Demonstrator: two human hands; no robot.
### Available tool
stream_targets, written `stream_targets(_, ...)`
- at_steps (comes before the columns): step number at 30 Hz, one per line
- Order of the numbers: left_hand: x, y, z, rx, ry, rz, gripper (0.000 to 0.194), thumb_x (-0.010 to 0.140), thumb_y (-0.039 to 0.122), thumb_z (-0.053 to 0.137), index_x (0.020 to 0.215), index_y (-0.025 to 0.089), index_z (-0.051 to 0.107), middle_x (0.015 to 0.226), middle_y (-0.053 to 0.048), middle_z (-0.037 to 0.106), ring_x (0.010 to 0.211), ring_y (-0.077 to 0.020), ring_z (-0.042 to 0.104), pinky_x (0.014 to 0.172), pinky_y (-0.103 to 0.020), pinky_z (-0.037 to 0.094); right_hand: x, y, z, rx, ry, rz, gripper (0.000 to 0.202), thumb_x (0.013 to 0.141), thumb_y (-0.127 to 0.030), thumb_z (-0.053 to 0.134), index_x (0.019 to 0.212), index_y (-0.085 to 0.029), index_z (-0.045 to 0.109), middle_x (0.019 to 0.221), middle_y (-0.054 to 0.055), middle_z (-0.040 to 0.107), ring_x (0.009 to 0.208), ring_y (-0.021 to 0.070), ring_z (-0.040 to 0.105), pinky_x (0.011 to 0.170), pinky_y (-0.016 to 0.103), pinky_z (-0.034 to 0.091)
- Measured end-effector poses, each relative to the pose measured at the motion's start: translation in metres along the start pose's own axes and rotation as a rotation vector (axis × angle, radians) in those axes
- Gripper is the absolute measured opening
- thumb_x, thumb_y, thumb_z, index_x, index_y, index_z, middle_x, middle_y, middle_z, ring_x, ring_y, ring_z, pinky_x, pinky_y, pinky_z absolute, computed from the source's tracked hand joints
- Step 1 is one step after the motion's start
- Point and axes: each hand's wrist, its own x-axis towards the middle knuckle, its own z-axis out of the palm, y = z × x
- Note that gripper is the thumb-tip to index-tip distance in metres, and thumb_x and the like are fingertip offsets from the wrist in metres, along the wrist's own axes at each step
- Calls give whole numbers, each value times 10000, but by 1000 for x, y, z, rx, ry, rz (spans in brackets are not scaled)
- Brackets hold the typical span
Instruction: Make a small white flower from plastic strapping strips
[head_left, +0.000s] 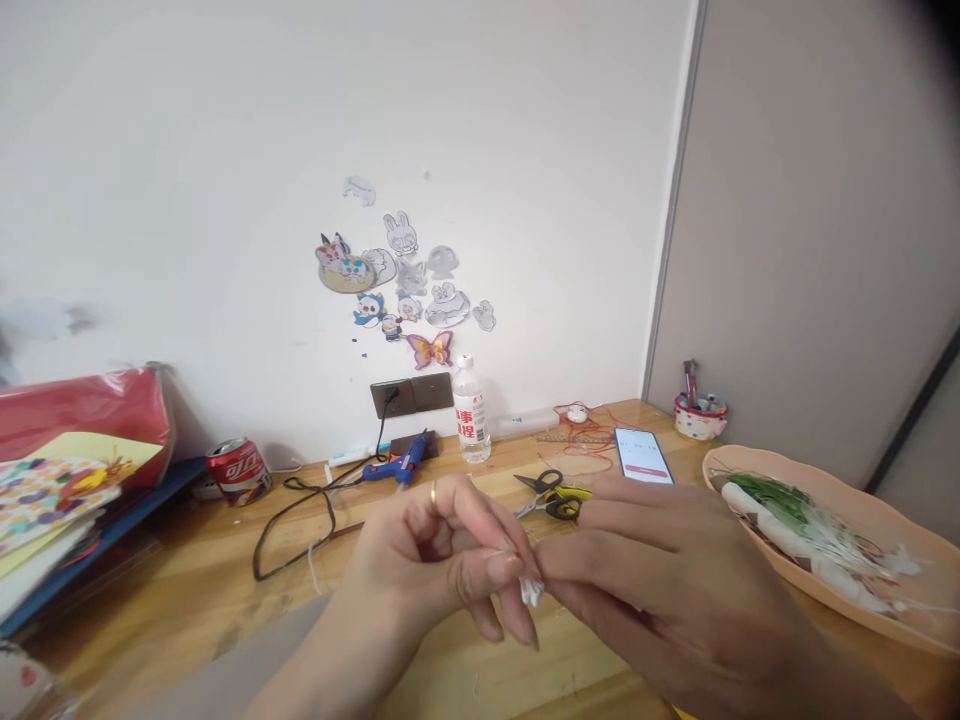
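My left hand (442, 560), with a gold ring on one finger, pinches a small white folded bundle (531, 590) between thumb and fingers. From the other side my right hand (667, 590) meets it, thumb and forefinger closed at the bundle's edge. Fingertips cover most of the bundle, and its kind cannot be made out. Black-handled scissors (551, 492) lie on the wooden table (495, 675) just beyond the hands, beside something yellow that is partly hidden.
Behind the hands lie a blue glue gun (397, 462) with a black cord, a water bottle (471, 415), red thread (585, 440) and a phone (643, 456). A red can (237, 472) stands left. At right are a peach tray (817, 600) holding white and green strands and a pen cup (700, 416).
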Motion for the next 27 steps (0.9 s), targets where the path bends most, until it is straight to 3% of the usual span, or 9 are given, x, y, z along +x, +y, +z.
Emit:
stream_targets(6, 2, 3, -1, 49, 46, -74, 123, 602, 107, 736, 551, 115, 624, 511, -6, 640, 442, -68, 574, 455, -144, 455, 3, 6, -6, 218, -90, 148, 114, 803, -156, 546, 727, -202, 619, 565, -54, 539, 516, 65, 456, 507, 196, 328)
stream_targets(11, 4, 4, 1, 50, 91, -114, 193, 549, 86, 761, 582, 136, 578, 514, 1, 647, 427, -79, 566, 434, -163, 440, 6, 9, -13, 238, -106, 274, 89, 769, -170, 580, 702, -226, 590, 572, -70, 560, 511, 66, 481, 494, 197, 352)
stream_targets(21, 3, 5, 2, 116, 93, -179, 162, 558, 3, 723, 574, 139, 635, 489, 20, 651, 460, -69, 566, 470, -138, 446, 4, -2, -14, 216, -67, 183, 89, 756, -142, 595, 694, -206, 585, 574, -75, 564, 506, 44, 481, 526, 175, 370)
stream_targets(27, 1, 5, 1, 135, 42, -211, 149, 593, 11, 699, 612, 159, 688, 545, 28, 675, 508, -72, 580, 521, -145, 467, 4, -2, -8, 223, -85, 155, 107, 819, -175, 536, 738, -191, 604, 647, -45, 566, 577, 58, 486, 546, 185, 358)
